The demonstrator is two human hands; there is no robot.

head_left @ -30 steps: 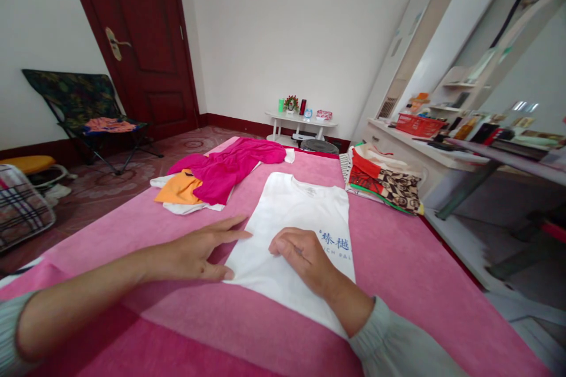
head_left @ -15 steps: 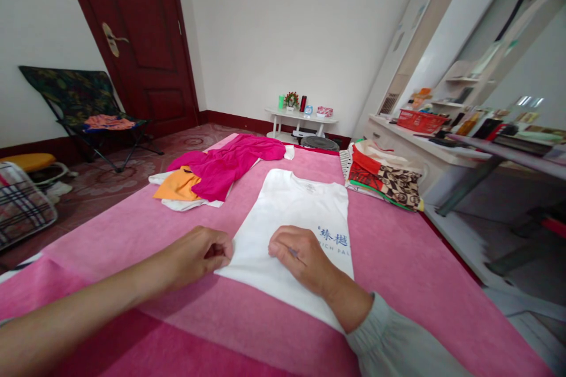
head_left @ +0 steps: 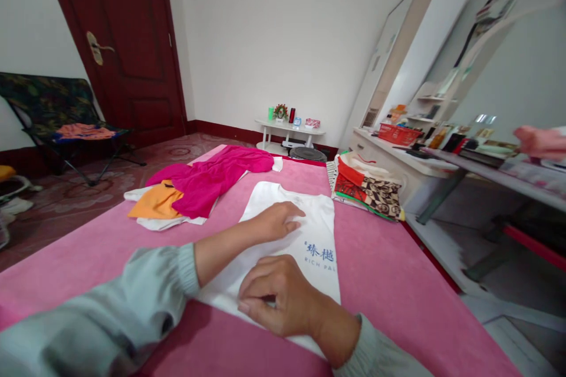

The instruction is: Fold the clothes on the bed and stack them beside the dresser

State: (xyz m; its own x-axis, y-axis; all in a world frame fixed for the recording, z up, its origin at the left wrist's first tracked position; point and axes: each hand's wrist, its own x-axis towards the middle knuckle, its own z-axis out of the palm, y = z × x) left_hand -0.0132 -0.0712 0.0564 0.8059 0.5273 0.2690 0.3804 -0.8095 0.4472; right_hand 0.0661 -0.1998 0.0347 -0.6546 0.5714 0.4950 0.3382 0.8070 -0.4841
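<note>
Lower centre, the right hand (head_left: 283, 297) curls over the white printed T-shirt (head_left: 294, 246); whether it pinches cloth, I cannot tell. Farther up, the left hand (head_left: 275, 222) rests unclenched; flat, light strokes should smooth best.

The left hand (head_left: 278, 221) extends farther forward, loosely open, while the right hand (head_left: 285, 296) curls closer in
</note>
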